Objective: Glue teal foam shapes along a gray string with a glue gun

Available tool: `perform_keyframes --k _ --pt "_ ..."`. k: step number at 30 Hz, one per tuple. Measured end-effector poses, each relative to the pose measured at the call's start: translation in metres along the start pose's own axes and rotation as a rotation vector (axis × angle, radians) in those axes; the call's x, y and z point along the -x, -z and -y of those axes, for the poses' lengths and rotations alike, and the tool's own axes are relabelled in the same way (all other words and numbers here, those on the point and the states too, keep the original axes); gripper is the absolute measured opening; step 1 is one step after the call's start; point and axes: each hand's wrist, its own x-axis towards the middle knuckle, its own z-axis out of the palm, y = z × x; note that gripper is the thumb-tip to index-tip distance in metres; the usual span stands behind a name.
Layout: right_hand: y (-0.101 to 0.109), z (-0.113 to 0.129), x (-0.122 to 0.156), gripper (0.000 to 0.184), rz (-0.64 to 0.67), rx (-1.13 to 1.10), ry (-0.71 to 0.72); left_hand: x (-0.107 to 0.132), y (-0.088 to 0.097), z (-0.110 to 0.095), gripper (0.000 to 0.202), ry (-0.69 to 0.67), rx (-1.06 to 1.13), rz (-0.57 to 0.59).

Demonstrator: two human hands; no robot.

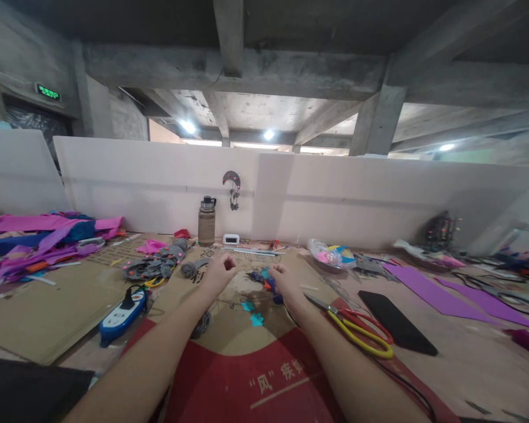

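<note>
Left hand [221,273] and right hand [284,282] pinched narrow, contents I can't tell; teal flowers [257,319] lie well short of the worktop's [458,358] far edge; a dropped hand could scatter them.

Premises appear to be a craft workshop in a raw concrete building: bare beams [291,73] overhead, lit exit sign [48,92], pale partition [150,176]. Worktable [467,358] carries purple sheets [436,294], scissors [334,309] and a power strip [122,317].
</note>
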Motion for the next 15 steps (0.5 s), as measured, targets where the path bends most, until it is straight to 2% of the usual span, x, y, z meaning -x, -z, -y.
perform_keyframes --k 6,15 --pt "0.0005 0.0008 0.0005 0.014 -0.006 0.018 0.003 0.0001 -0.0013 0.0008 0.003 0.02 -0.019 0.017" --pt "0.0003 -0.0011 -0.0001 0.014 -0.009 0.035 0.008 0.0004 0.0014 -0.0013 0.011 -0.002 -0.131 0.026"
